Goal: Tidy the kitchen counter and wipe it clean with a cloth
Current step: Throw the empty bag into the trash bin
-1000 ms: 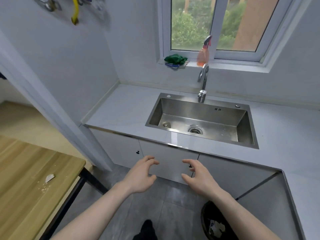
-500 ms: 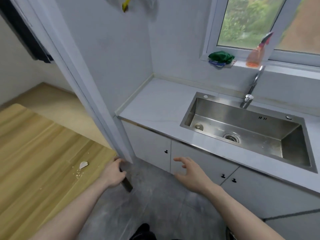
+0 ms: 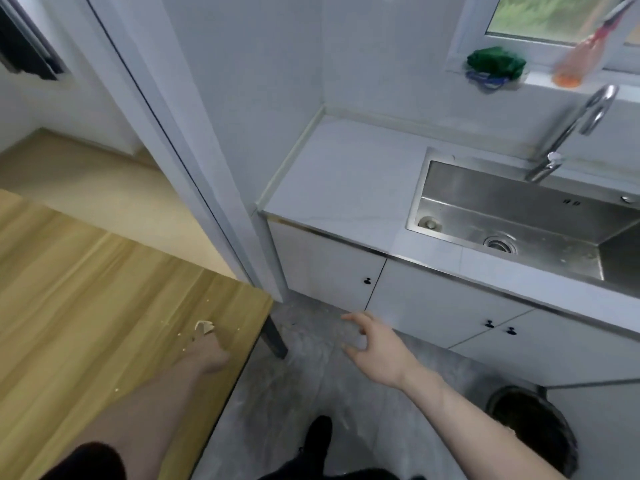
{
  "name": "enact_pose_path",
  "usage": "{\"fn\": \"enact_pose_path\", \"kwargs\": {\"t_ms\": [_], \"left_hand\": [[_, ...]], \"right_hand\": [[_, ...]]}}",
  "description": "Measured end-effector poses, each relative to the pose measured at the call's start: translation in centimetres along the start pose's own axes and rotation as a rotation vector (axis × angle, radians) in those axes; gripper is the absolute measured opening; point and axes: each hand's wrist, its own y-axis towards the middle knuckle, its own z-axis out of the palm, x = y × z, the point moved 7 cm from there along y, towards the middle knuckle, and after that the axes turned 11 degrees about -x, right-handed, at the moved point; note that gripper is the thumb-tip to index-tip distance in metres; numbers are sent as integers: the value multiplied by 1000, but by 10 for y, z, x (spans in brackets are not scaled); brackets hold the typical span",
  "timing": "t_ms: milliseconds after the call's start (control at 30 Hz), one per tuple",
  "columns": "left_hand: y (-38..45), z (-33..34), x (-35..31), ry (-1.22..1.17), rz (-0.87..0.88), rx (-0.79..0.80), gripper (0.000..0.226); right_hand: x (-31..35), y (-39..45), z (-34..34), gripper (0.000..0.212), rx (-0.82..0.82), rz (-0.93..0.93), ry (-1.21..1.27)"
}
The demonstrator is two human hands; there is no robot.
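View has swung off the sink [image 3: 512, 220] toward the wooden tabletop [image 3: 104, 306], so tidying starts there. Left hand [image 3: 211, 351] now reaches the pale scrap [image 3: 204, 326], fingers probably touching it; can't tell if they're closed, too blurry. Right hand [image 3: 374, 344] hangs free, fingers apart. Green cloth [image 3: 495, 62] sits on the windowsill, well away.

Pale grey walls [image 3: 249, 81] are meeting at a corner. A white-framed window [image 3: 478, 26] upper right is showing blurred greenery and letting daylight in. Grey mottled floor tiles [image 3: 304, 393] are running below white cabinet doors [image 3: 329, 275] with small dark knobs. A white door frame [image 3: 180, 140] is slanting down to the floor. Beyond it, light wooden flooring [image 3: 69, 174] is showing. A wooden table [image 3: 86, 306] is sitting at left on a dark leg [image 3: 275, 337].
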Motion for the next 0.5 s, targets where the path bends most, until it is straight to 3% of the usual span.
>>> {"fn": "enact_pose_path", "kwargs": {"t_ms": [333,500], "left_hand": [[37,25,12,-57,-42,107,54],[42,23,16,-68,-84,-13,89]], "right_hand": [[-21,-19,-11,53,-92,146,13],[-45,-40,-13,51,-107,180,12]]}}
